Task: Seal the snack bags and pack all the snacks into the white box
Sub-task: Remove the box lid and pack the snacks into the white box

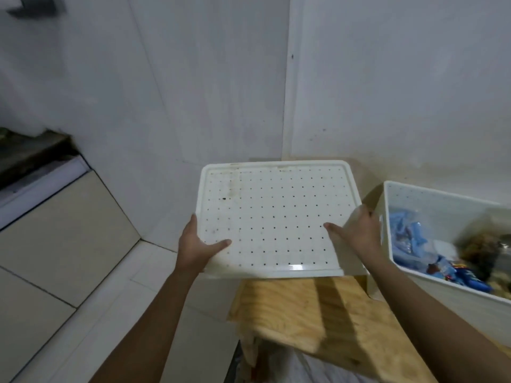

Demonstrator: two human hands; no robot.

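Note:
I hold a flat white lid (276, 214) dotted with small holes, level in front of me above the left end of a wooden table (318, 319). My left hand (197, 247) grips its near-left edge, thumb on top. My right hand (356, 230) grips its right edge, thumb on top. To the right stands the open white box (431, 286), and inside it lie snack bags (414, 241), several blue ones and some dark ones, blurred. The lid and the box do not touch.
A white wall corner rises straight behind the lid. Pale floor tiles (60, 239) spread out to the left below the table edge. A dark ledge (30, 153) sits at the far left.

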